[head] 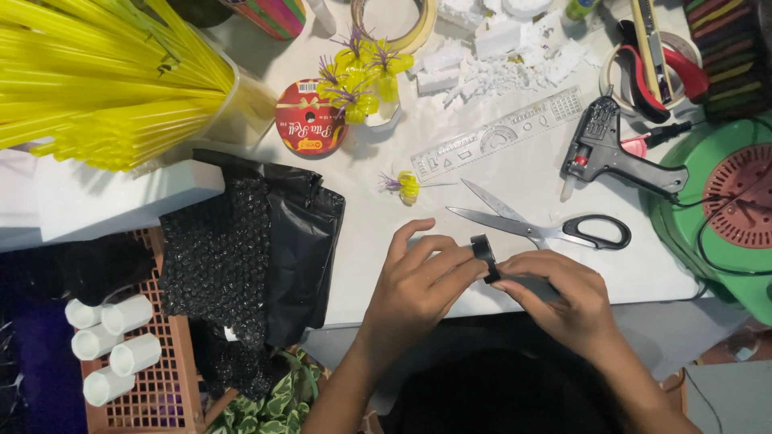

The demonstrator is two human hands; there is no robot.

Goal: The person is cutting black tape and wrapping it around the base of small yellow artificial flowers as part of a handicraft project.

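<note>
My left hand (422, 277) and my right hand (555, 293) meet over the near edge of a white table (523, 173). Between their fingertips they hold a small roll of black tape (484, 253), standing on edge. Just beyond the hands lie open scissors (539, 229) with black handles. A small yellow and purple craft flower (406, 186) lies further back on the table.
A black glue gun (607, 153), a clear stencil ruler (498, 133), a red ribbon spool (310, 116), a cluster of yellow flowers (362, 76) and white foam scraps (507, 56) lie behind. Yellow straws (104, 80) fill the left; black plastic (265, 249) hangs over an orange crate (173, 378).
</note>
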